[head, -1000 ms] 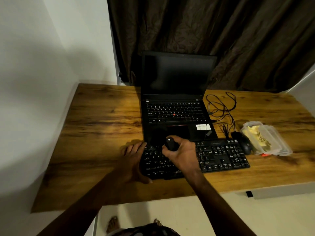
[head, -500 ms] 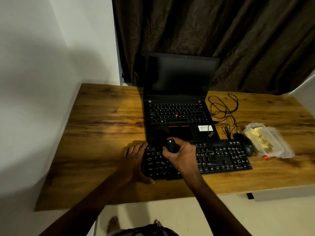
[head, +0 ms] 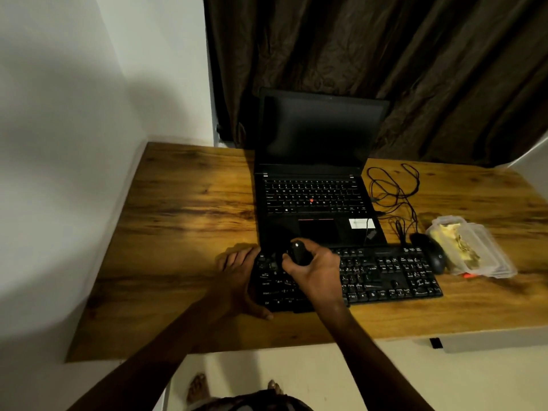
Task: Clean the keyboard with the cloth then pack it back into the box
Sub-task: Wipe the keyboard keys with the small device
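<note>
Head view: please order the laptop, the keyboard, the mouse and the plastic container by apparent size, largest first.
1. laptop
2. keyboard, nearer the camera yet smaller-looking
3. plastic container
4. mouse

The long black plastic keyboard (head: 385,274) has matt keycaps with white printed legends. Under it, the brown wooden surface (head: 184,221) shows dark streaked grain and a smooth, faintly shiny finish. Behind the keyboard, the open black laptop (head: 314,232) has a matt casing and a dully reflective screen. Right of the keyboard, the black plastic mouse (head: 430,252) looks smooth and slightly glossy, and the clear plastic lidded container (head: 486,250) is glossy. Further behind, the dark brown cloth curtain (head: 385,54) is crinkled. The material of the small dark rounded object (head: 298,253) in the right hand (head: 317,268) grip cannot be told.
</note>
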### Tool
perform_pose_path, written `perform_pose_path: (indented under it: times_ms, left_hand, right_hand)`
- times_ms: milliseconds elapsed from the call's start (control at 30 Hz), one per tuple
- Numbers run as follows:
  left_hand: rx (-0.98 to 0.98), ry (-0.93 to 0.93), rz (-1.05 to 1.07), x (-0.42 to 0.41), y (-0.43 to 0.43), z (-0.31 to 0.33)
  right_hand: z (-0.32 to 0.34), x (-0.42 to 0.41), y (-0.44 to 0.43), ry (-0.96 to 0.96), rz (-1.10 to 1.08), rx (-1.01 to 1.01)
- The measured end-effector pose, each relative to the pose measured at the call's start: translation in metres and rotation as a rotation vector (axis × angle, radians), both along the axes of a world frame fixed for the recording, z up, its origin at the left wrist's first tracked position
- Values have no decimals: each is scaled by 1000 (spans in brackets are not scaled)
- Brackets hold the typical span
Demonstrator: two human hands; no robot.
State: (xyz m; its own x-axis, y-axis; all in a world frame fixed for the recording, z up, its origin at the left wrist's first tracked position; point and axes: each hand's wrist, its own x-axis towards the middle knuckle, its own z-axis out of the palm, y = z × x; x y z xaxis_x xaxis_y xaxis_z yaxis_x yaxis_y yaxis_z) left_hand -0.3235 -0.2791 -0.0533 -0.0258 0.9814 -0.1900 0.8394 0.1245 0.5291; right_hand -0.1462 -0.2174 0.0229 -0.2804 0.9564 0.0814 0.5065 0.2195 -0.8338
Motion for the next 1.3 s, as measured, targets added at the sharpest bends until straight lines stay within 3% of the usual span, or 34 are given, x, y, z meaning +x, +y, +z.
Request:
perform_pose_path:
  times_ms: [200,400,633,800,967,1133,1300]
  left_hand:
    - [-12,31,-32,-2,-1,-1]
    - [1,9,-18,-3,0,-4]
    - [-54,39,-23,-2,0,-6]
    - [-17,-38,-12,-1,-1,-2]
    - [-43,19,-4,-2,1,-8]
    - [-19,9,-2,-1,1,-6]
    - [-45,32,3,-2,1,-6]
  right_hand:
    - [-2,-19,-10,-24,192,-9]
    - [4,-6,13,20,47,11]
    - [4,-18,3,8,229,-39]
    - [6,-12,16,10,93,-3]
    - [4,-19,1,12,242,-78]
    - [3,-12,11,57,114,-30]
    - [6,-15,3,53,206,-154]
